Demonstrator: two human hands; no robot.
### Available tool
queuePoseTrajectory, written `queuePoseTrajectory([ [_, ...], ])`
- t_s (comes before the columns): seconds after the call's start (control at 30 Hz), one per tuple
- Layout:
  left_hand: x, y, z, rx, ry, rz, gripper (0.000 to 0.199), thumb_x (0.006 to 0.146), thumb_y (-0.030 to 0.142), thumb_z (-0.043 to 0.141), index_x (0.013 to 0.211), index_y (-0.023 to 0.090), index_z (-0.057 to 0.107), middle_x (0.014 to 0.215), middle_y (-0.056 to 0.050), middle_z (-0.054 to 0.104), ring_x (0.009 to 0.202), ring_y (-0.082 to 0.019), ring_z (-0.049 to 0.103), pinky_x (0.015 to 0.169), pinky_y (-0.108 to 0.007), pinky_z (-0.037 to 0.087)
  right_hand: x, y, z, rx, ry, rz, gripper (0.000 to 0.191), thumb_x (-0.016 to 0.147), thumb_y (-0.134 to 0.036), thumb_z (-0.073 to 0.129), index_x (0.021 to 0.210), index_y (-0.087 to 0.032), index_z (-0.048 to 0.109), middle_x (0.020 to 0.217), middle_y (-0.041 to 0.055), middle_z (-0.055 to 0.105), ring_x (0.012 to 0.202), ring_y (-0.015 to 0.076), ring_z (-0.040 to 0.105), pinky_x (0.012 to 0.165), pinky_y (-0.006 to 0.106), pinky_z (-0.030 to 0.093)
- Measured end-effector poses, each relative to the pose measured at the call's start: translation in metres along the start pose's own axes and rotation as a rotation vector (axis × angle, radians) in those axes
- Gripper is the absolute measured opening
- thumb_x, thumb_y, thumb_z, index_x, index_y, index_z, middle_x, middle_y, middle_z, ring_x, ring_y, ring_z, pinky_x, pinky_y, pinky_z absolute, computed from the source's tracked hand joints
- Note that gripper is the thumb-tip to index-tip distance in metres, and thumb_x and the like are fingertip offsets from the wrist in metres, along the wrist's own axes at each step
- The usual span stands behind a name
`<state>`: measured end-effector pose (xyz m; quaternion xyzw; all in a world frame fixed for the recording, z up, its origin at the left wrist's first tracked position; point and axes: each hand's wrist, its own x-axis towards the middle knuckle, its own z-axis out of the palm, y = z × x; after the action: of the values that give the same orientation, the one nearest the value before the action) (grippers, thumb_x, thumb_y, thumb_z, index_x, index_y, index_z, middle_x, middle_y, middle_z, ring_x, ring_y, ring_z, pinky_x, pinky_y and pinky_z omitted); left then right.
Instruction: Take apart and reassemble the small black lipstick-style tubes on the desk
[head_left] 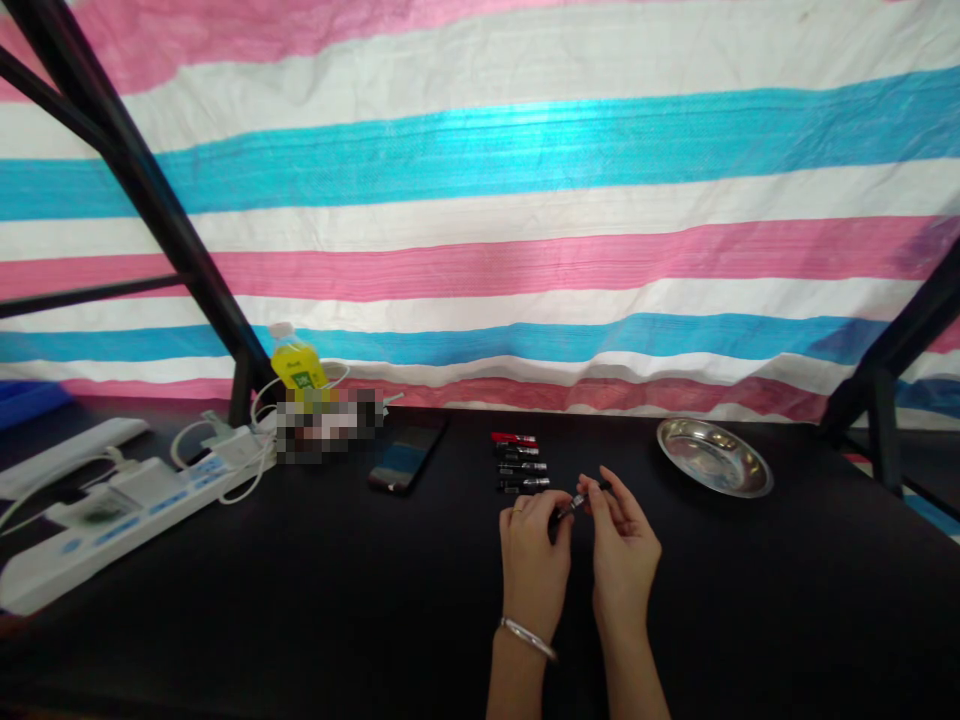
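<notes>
Both of my hands hold one black marker (576,503) slantwise between them. My left hand (535,550) is closed on its lower left end, and my right hand (624,545) pinches its upper right end. A silver band shows on the marker between my fingers. Just beyond my left hand lies a column of markers on the black table: a red marker (514,438) at the back, then a black marker (517,451), another black marker (523,468) and a front black marker (524,485).
A round metal dish (715,458) sits to the right. To the left are a phone (407,457), a yellow bottle (298,370) and a white power strip (142,525) with cables. Black frame legs and a striped sheet stand behind the table (337,600).
</notes>
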<state>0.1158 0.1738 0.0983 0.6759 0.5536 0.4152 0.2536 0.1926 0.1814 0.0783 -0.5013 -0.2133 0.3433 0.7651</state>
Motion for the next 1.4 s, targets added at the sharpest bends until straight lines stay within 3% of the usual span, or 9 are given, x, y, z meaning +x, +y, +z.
queuePoseTrajectory([
  [0.1, 0.001, -0.002, 0.001, -0.025, 0.034, 0.005, 0.021, 0.076, 0.010, 0.056, 0.085, 0.025, 0.066, 0.089, -0.001, 0.070, 0.086, -0.021, 0.058, 0.076, -0.033, 0.033, 0.000, 0.000, 0.001, -0.005, -0.039, 0.019, 0.057, 0.059, -0.040, 0.075, 0.105, -0.010, 0.063, 0.087, 0.0123, 0.072, 0.086, 0.0248, 0.067, 0.078, 0.035, 0.053],
  [0.37, 0.001, -0.002, 0.003, -0.069, 0.063, 0.017, 0.020, 0.075, 0.009, 0.058, 0.082, 0.025, 0.067, 0.087, 0.000, 0.071, 0.084, -0.020, 0.060, 0.077, -0.034, 0.036, 0.000, 0.000, -0.001, 0.011, 0.034, -0.021, 0.055, 0.063, -0.041, 0.073, 0.108, -0.010, 0.062, 0.089, 0.0127, 0.072, 0.082, 0.0243, 0.069, 0.074, 0.035, 0.055],
  [0.6, 0.001, -0.007, 0.003, -0.157, 0.160, 0.030, 0.020, 0.078, 0.014, 0.056, 0.090, 0.025, 0.067, 0.092, -0.002, 0.071, 0.085, -0.020, 0.063, 0.081, -0.035, 0.043, -0.004, 0.000, 0.003, -0.167, -0.225, -0.055, 0.043, 0.069, -0.045, 0.067, 0.097, -0.013, 0.071, 0.096, 0.0124, 0.071, 0.089, 0.0262, 0.066, 0.079, 0.038, 0.054],
  [0.8, 0.001, -0.012, 0.005, -0.271, 0.200, -0.068, 0.020, 0.082, 0.021, 0.053, 0.096, 0.023, 0.066, 0.097, -0.005, 0.070, 0.089, -0.021, 0.064, 0.081, -0.036, 0.048, -0.009, 0.000, 0.005, -0.230, -0.376, -0.087, 0.044, 0.072, -0.040, 0.064, 0.110, -0.016, 0.066, 0.105, 0.0109, 0.069, 0.089, 0.0243, 0.066, 0.080, 0.038, 0.054],
  [0.93, 0.001, -0.011, 0.008, -0.318, 0.209, -0.044, 0.020, 0.080, 0.019, 0.053, 0.096, 0.022, 0.066, 0.100, -0.006, 0.068, 0.094, -0.021, 0.062, 0.087, -0.038, 0.047, -0.009, 0.000, 0.003, -0.265, -0.322, -0.141, 0.039, 0.073, -0.038, 0.064, 0.105, -0.017, 0.068, 0.102, 0.0107, 0.070, 0.089, 0.0243, 0.066, 0.082, 0.040, 0.052],
  [1.03, 0.003, -0.010, 0.009, -0.345, 0.299, -0.014, 0.018, 0.074, 0.017, 0.060, 0.091, 0.022, 0.067, 0.105, -0.006, 0.066, 0.103, -0.022, 0.058, 0.095, -0.040, 0.042, -0.009, -0.001, 0.003, -0.252, -0.206, -0.196, 0.040, 0.072, -0.038, 0.064, 0.105, -0.015, 0.067, 0.102, 0.0120, 0.069, 0.092, 0.0248, 0.065, 0.085, 0.041, 0.051],
  [1.1, 0.005, -0.011, 0.010, -0.413, 0.352, -0.104, 0.021, 0.070, 0.016, 0.065, 0.090, 0.020, 0.066, 0.105, -0.007, 0.065, 0.102, -0.022, 0.058, 0.094, -0.039, 0.043, -0.010, -0.002, 0.004, -0.219, -0.131, -0.218, 0.043, 0.073, -0.039, 0.064, 0.108, -0.014, 0.064, 0.103, 0.0135, 0.068, 0.092, 0.0246, 0.065, 0.084, 0.040, 0.051],
  [1.23, 0.008, -0.017, 0.010, -0.747, 0.355, -0.392, 0.026, 0.066, 0.017, 0.069, 0.092, 0.015, 0.062, 0.095, -0.009, 0.067, 0.083, -0.019, 0.065, 0.073, -0.031, 0.051, -0.012, -0.003, 0.005, -0.135, -0.063, -0.242, 0.046, 0.074, -0.038, 0.065, 0.112, -0.013, 0.059, 0.104, 0.0148, 0.067, 0.093, 0.0235, 0.064, 0.084, 0.039, 0.050],
  [1.4, 0.008, -0.018, 0.007, -1.024, 0.281, -0.522, 0.031, 0.064, 0.023, 0.074, 0.090, 0.013, 0.062, 0.084, -0.009, 0.070, 0.073, -0.018, 0.067, 0.065, -0.025, 0.050, -0.012, -0.002, 0.005, -0.115, -0.083, -0.246, 0.038, 0.074, -0.036, 0.066, 0.104, -0.014, 0.060, 0.104, 0.0147, 0.067, 0.094, 0.0231, 0.064, 0.084, 0.039, 0.049],
])
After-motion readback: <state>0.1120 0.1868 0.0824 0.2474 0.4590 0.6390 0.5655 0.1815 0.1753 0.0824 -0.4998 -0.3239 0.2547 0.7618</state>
